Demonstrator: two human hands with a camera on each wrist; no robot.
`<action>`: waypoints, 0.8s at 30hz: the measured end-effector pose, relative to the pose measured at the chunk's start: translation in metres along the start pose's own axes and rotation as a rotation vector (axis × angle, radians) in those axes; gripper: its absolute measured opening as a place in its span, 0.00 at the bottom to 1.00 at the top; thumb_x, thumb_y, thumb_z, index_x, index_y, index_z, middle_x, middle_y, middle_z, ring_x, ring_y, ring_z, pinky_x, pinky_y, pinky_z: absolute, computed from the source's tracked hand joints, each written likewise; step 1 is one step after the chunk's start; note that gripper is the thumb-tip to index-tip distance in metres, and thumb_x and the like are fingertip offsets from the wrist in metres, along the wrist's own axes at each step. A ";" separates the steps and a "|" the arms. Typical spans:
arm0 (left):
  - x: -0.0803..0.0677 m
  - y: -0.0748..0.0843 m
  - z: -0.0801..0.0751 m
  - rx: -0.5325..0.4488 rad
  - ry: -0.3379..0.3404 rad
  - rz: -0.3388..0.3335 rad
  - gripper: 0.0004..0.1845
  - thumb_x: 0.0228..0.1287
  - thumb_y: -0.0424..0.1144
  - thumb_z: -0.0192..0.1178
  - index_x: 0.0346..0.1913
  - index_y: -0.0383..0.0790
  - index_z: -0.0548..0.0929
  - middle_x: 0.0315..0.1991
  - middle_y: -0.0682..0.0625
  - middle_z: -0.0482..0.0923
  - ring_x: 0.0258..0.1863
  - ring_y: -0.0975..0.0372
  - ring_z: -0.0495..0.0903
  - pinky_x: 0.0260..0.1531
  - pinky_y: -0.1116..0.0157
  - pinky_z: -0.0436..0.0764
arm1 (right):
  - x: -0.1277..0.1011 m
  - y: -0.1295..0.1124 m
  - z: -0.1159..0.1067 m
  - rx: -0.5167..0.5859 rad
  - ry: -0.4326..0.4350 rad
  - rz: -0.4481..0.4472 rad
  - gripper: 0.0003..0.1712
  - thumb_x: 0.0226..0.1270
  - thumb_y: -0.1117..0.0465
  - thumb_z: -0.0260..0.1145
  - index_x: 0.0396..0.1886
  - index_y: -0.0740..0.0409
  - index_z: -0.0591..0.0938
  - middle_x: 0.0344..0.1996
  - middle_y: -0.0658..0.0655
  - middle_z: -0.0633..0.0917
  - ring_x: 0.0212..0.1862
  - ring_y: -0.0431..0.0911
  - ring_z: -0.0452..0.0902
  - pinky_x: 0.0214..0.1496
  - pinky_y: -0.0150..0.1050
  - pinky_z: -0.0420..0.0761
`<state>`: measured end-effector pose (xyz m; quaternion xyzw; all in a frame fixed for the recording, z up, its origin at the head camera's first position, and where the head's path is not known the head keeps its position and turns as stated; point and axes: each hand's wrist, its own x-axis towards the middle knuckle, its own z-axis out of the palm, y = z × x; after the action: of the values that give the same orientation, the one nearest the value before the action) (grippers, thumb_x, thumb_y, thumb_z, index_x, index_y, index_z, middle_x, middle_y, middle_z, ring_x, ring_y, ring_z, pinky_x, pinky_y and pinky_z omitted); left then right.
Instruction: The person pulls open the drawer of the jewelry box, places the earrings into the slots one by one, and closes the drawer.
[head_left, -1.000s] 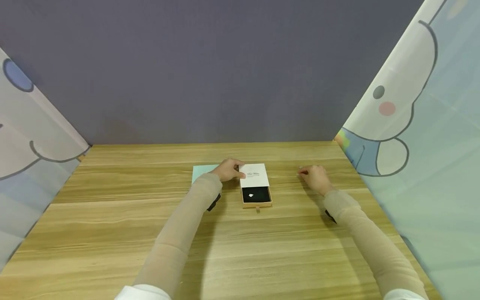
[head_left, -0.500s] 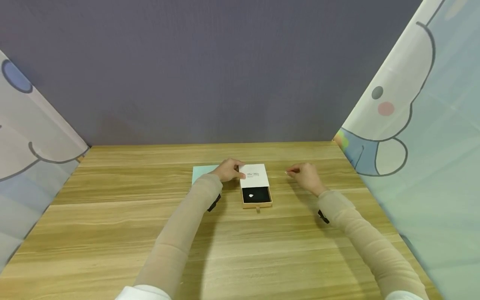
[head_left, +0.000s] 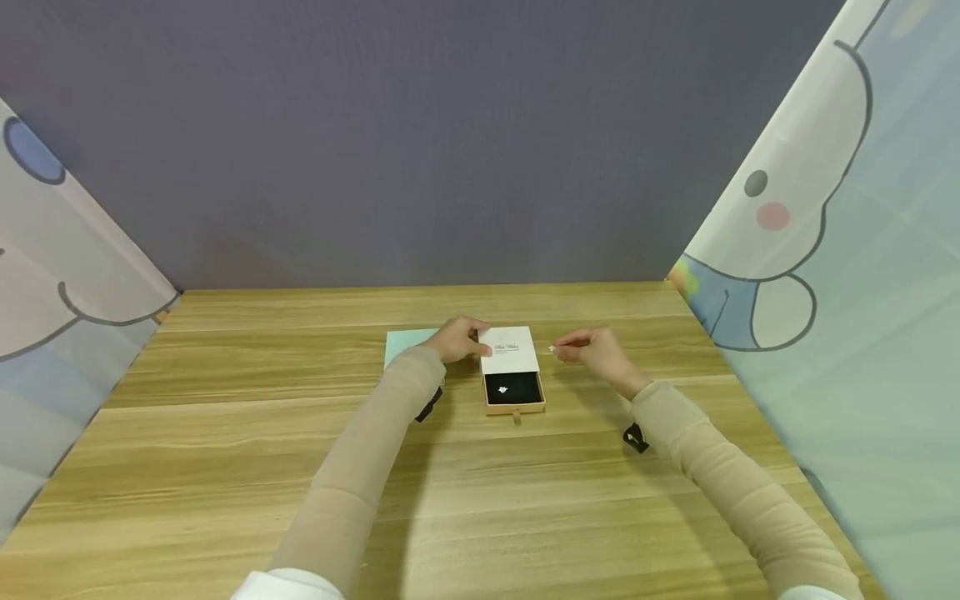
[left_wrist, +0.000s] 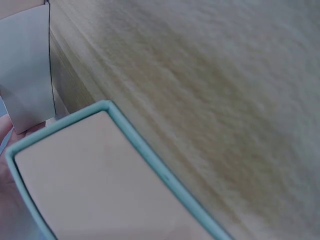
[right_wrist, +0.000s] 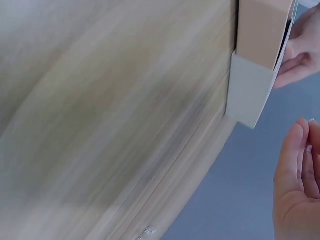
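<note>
Two hands work around a small drawer box (head_left: pixel 512 371) that lies near the middle of the wooden table (head_left: pixel 225 467). The left hand (head_left: pixel 459 340) rests against the left edge of the box's white sleeve (head_left: pixel 508 351), its fingers curled onto that edge and holding it. The kraft drawer (head_left: pixel 513 396) is slid partway out of the sleeve on the side nearer the person, and a small pale piece of jewellery (head_left: pixel 503 389) sits on its black lining. A short pull tab (head_left: pixel 515 417) sticks out from the drawer's near end.

The right hand (head_left: pixel 592 353) hovers just to the right of the box, apart from it, with thumb and forefinger pinched on a tiny shiny item (head_left: pixel 552 350) whose shape is too small to make out.

Left of the box, partly under the left wrist, lies a flat mint-green lid (head_left: pixel 402 344); the left wrist view shows its raised teal rim around a pale inner face. Beyond the table stands a grey-purple wall (head_left: pixel 420 142), and cartoon-printed curtains (head_left: pixel 840 217) hang at both sides.
</note>
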<state>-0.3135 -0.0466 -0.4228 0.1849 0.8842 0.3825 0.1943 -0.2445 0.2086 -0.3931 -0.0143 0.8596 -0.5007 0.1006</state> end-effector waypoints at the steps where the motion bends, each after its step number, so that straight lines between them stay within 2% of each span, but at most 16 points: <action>1: 0.000 0.000 0.000 -0.001 -0.001 0.001 0.33 0.56 0.42 0.64 0.64 0.39 0.68 0.58 0.46 0.72 0.45 0.60 0.70 0.46 0.64 0.72 | -0.001 -0.001 0.002 -0.006 -0.011 -0.008 0.15 0.62 0.63 0.63 0.46 0.67 0.81 0.44 0.69 0.82 0.46 0.59 0.80 0.50 0.49 0.79; 7: 0.001 -0.003 0.001 -0.003 0.012 0.014 0.33 0.56 0.42 0.64 0.64 0.39 0.68 0.57 0.45 0.72 0.45 0.60 0.70 0.46 0.64 0.73 | -0.007 -0.005 0.010 -0.029 -0.047 -0.063 0.13 0.62 0.67 0.62 0.45 0.70 0.81 0.42 0.67 0.83 0.44 0.56 0.81 0.49 0.49 0.79; 11: 0.001 -0.003 0.002 -0.003 0.005 0.013 0.33 0.56 0.42 0.64 0.64 0.39 0.68 0.56 0.45 0.73 0.44 0.59 0.71 0.45 0.63 0.73 | -0.008 -0.006 0.015 -0.032 -0.071 -0.060 0.13 0.61 0.68 0.62 0.45 0.70 0.81 0.42 0.67 0.83 0.44 0.56 0.81 0.49 0.49 0.79; 17: 0.003 -0.004 0.001 -0.009 0.009 0.002 0.33 0.56 0.42 0.65 0.64 0.39 0.68 0.58 0.46 0.71 0.48 0.59 0.71 0.49 0.62 0.73 | -0.008 -0.006 0.025 -0.031 -0.092 -0.069 0.12 0.60 0.68 0.63 0.43 0.70 0.82 0.40 0.67 0.83 0.43 0.60 0.80 0.47 0.49 0.80; 24: 0.004 -0.005 0.001 -0.001 0.011 0.007 0.33 0.56 0.43 0.65 0.64 0.40 0.68 0.58 0.46 0.72 0.48 0.59 0.71 0.50 0.62 0.73 | -0.008 -0.005 0.035 -0.040 -0.112 -0.109 0.10 0.59 0.70 0.63 0.40 0.71 0.82 0.38 0.66 0.84 0.38 0.50 0.83 0.43 0.44 0.82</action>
<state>-0.3168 -0.0470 -0.4278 0.1859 0.8844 0.3846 0.1881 -0.2303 0.1772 -0.4038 -0.0911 0.8603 -0.4868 0.1207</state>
